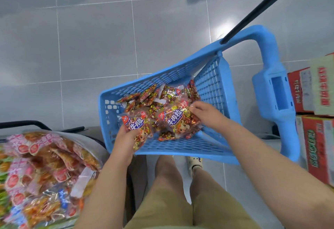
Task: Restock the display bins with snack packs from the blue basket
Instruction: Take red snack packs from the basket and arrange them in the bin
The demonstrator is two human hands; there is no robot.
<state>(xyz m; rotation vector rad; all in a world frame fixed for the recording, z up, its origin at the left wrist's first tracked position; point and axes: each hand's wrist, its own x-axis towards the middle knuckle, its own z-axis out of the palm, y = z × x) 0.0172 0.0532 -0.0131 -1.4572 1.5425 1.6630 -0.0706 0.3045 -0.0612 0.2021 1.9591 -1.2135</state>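
A blue plastic basket (213,84) stands on the floor in front of me, holding several red-and-gold snack packs (162,96). My left hand (126,140) grips one such pack (138,126) from below at the basket's near left side. My right hand (206,112) reaches into the basket and pinches the top edge of a second pack (178,122) that lies on the pile. At the lower left a display bin (90,138) is heaped with pink-and-orange snack packs (45,165), blurred.
The basket's blue handle (271,87) and a black pull rod (262,8) rise at the right. Red-and-white cardboard boxes (318,124) are stacked at the right edge. My legs and a shoe (194,162) are below the basket. Grey tiled floor (90,48) stretches beyond.
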